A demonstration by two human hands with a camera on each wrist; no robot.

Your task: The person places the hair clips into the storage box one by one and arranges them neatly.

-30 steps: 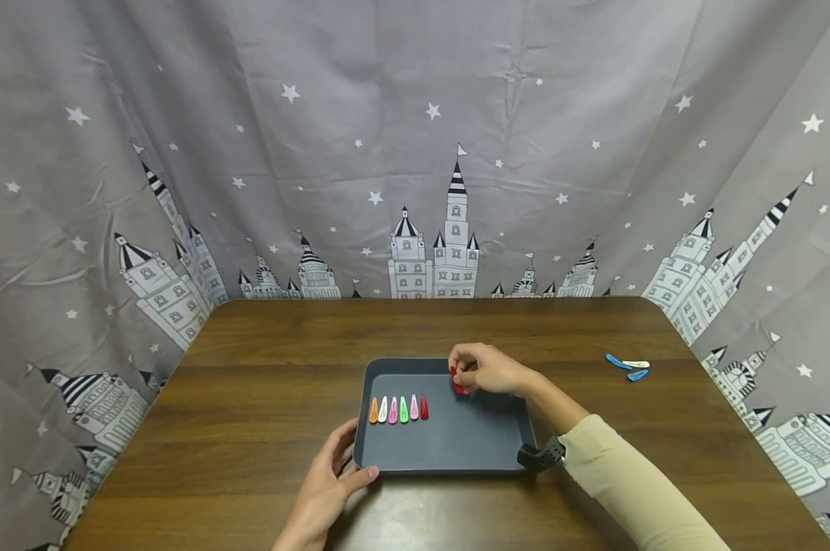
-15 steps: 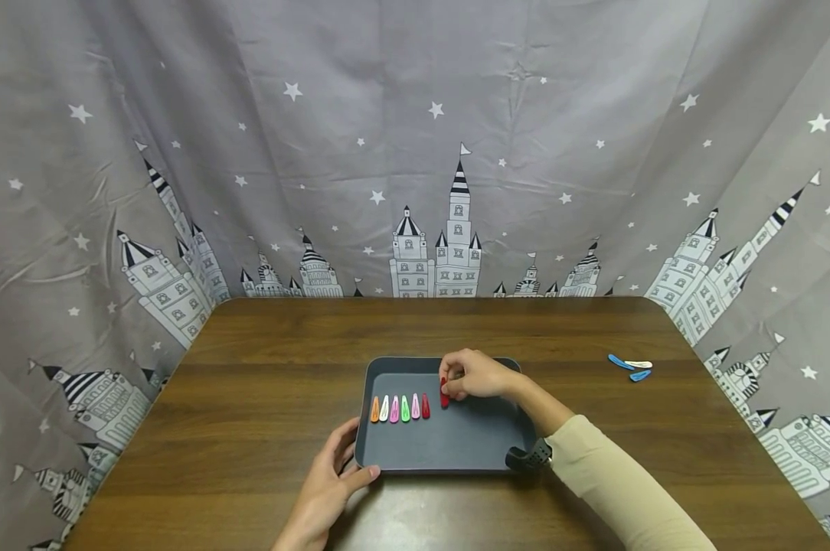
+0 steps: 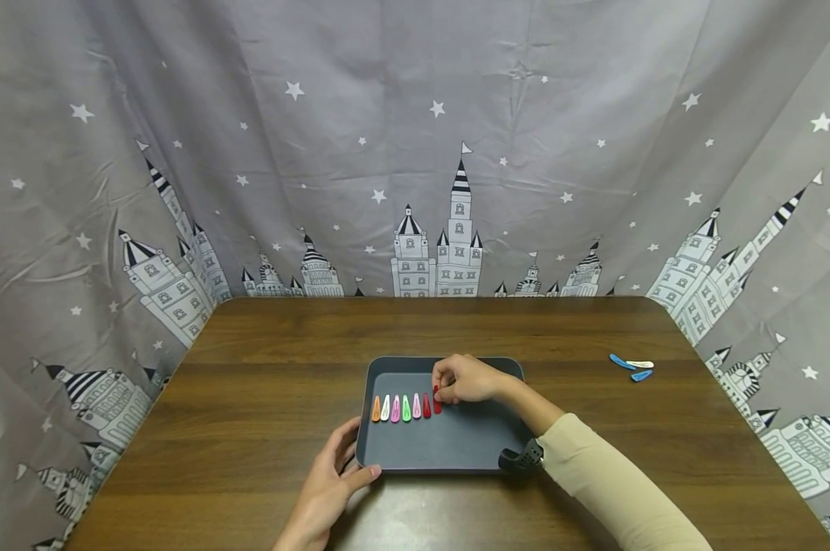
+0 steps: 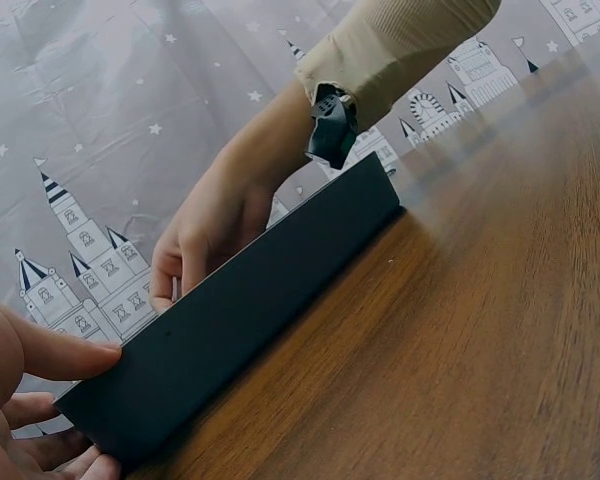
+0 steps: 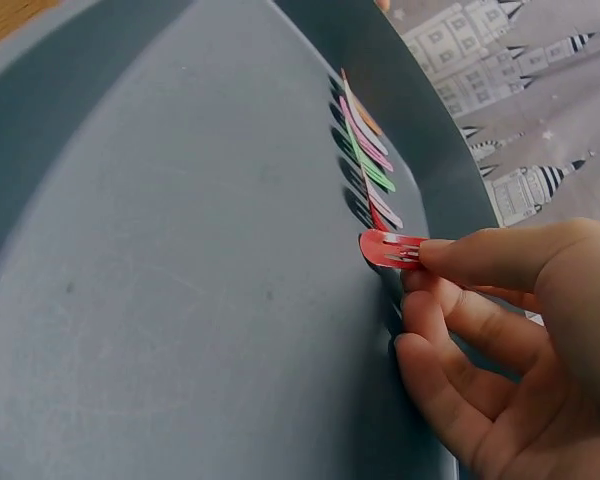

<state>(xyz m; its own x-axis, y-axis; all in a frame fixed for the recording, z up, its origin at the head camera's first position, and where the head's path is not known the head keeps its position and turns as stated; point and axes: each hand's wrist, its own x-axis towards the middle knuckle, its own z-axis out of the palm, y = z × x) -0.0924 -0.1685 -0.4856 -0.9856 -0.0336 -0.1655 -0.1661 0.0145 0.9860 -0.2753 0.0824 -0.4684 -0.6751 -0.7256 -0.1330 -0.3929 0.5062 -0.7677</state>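
Note:
My right hand pinches a red snap hair clip between thumb and fingers, low over the dark grey tray. That clip is at the right end of a row of hair clips lying side by side: orange, white, pink, green, light pink and dark red. In the right wrist view, the row runs along the tray wall beyond the held clip. My left hand grips the tray's near left corner, its thumb against the front wall.
On the brown wooden table, right of the tray, lie two blue hair clips, one upper and one lower, with a cream one. A grey curtain printed with castles hangs behind. A black wristband circles the right wrist.
My right hand has carried the red clip leftward and slightly toward the near side, up beside the dark red clip. The left hand has stayed on the tray corner.

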